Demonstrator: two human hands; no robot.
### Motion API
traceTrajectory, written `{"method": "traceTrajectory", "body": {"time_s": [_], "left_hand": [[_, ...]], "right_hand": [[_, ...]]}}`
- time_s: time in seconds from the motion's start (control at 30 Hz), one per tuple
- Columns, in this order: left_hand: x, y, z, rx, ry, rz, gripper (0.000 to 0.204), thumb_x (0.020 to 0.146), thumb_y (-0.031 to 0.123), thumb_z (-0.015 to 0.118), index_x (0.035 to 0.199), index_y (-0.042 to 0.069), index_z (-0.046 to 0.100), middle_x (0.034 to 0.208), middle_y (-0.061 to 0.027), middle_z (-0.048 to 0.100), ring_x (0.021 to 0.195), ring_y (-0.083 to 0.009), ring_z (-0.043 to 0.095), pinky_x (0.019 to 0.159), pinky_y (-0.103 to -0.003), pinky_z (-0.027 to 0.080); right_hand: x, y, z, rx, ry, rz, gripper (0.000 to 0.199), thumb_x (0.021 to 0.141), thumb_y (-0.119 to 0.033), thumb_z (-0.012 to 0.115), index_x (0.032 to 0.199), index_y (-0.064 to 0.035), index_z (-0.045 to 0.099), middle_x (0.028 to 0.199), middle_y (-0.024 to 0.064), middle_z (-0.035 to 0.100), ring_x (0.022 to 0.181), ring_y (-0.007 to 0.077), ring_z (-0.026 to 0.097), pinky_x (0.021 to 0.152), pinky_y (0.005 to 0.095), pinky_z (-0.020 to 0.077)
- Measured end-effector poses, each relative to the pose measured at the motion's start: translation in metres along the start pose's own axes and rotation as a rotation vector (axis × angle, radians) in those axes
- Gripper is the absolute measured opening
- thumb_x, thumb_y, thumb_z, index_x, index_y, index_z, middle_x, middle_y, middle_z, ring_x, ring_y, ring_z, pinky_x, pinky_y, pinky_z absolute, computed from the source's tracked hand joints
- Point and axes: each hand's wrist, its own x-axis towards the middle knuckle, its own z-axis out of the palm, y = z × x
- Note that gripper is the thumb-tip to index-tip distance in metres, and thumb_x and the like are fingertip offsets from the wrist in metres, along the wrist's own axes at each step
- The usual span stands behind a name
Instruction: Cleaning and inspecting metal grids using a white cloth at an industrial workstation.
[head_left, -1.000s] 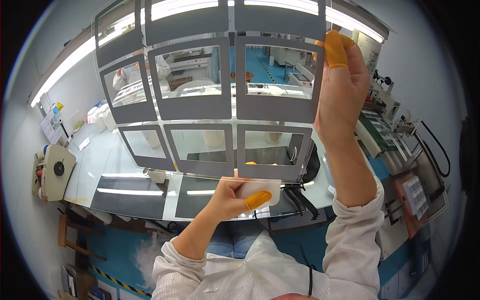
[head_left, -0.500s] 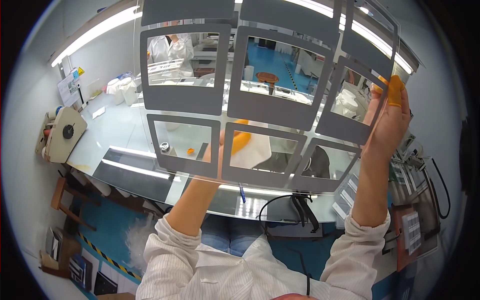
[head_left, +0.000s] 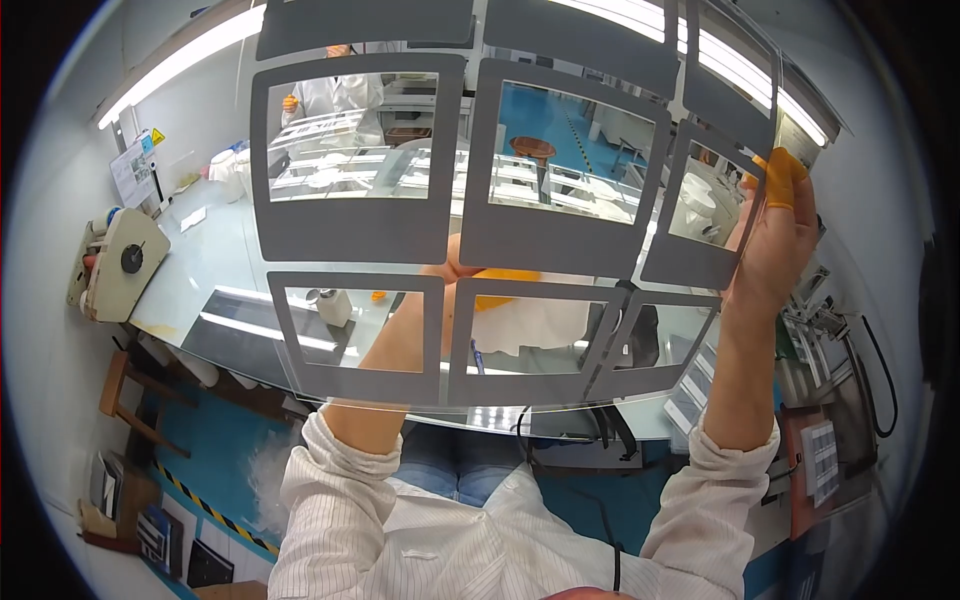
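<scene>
A large clear sheet with several grey rectangular borders printed on it is held up before me, tilted. My right hand, with orange finger cots, grips its right edge. Behind the sheet, seen through it, my left hand also wears orange cots and is closed on a white cloth. The grey borders partly cover those fingers, and whether the cloth touches the sheet's back cannot be made out.
On the worktable stand a small white bottle and a beige machine with a black knob. A blue pen lies near the front edge. Beyond the sheet, a person in a white coat handles another sheet. A lit tube lamp hangs overhead.
The sheet has come lower and slightly left, its bottom edge nearer to me. Behind it, my left hand and the cloth have shifted relative to the printed borders. My right hand keeps its grip.
</scene>
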Motion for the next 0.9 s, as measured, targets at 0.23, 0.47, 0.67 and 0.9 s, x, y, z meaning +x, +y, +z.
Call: {"method": "traceTrajectory", "body": {"time_s": [0.23,0.47,0.67,0.9], "left_hand": [[-0.003,0.001,-0.006,-0.069,0.082,-0.089,0.055,0.066,0.015,0.074,0.115,0.001,0.053,0.105,-0.0144,0.058,0.09,-0.0216,0.064,0.077,-0.035,0.056],[-0.018,0.01,0.019,-0.019,0.003,-0.171,0.021,0.085,0.016,0.058,0.099,0.0,0.059,0.078,-0.0026,0.058,0.069,-0.0094,0.058,0.061,-0.021,0.049],[-0.015,-0.012,-0.011,-0.131,-0.211,-0.153,0.02,0.086,0.015,0.057,0.098,-0.001,0.059,0.076,-0.002,0.059,0.066,-0.009,0.057,0.062,-0.02,0.048],[-0.049,-0.003,0.007,0.679,-0.265,-0.638,0.021,0.083,0.005,0.053,0.103,0.001,0.058,0.093,-0.0083,0.06,0.078,-0.0136,0.058,0.068,-0.022,0.047]], "right_hand": [[0.0,-0.003,-0.001,-0.064,0.015,-0.075,0.022,0.084,-0.002,0.047,0.103,0.0026,0.057,0.092,0.0084,0.058,0.085,0.0127,0.059,0.081,0.0221,0.0477],[0.011,-0.019,-0.005,0.121,-0.029,-0.155,0.015,0.089,-0.005,0.05,0.099,0.0039,0.058,0.087,0.0088,0.058,0.082,0.0132,0.057,0.087,0.0244,0.0444],[0.029,-0.023,-0.009,0.184,-0.008,-0.161,0.017,0.09,-0.008,0.051,0.099,0.0055,0.058,0.088,0.0102,0.059,0.081,0.0145,0.058,0.087,0.0257,0.0443],[0.031,-0.032,-0.022,0.092,0.026,-0.229,0.019,0.09,-0.011,0.053,0.1,0.0047,0.058,0.087,0.0092,0.06,0.083,0.0143,0.059,0.09,0.0263,0.0436]]}}
